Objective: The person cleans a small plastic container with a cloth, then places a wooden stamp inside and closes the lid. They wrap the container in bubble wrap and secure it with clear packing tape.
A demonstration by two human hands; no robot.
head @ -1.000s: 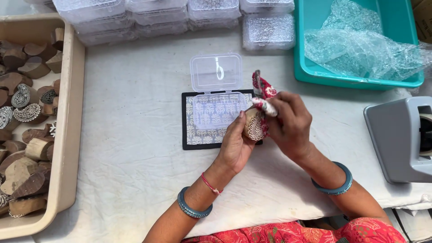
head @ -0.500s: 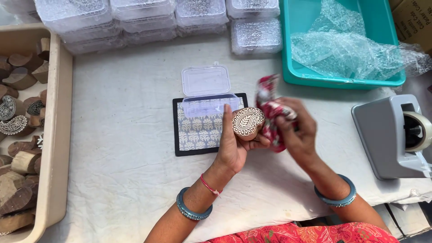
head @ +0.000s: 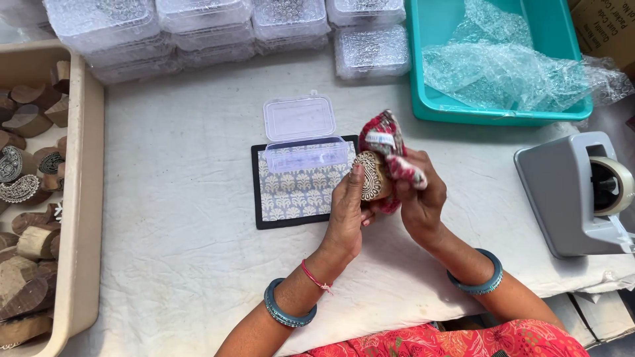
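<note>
The left hand is closed around a carved wooden stamp block, thumb on its near edge and fingers behind it, so the patterned face tilts up toward the camera. Touching that block on its right side, the right hand pinches a bunched red patterned cloth pouch, with the fabric rising above the fingers and folding down against the block. Just left of the grip, and partly behind it, lies a black-edged pad with a printed fabric sheet, and on its upper part sits a small clear plastic box with the lid swung open. Beyond the hands, at the far edge of the white cloth, stand stacks of clear lidded boxes. Up and right of the grip is a teal tray holding bubble wrap. Well right of the right hand stands a grey tape dispenser. Far left of the grip, a beige tray holds more wooden blocks.
</note>
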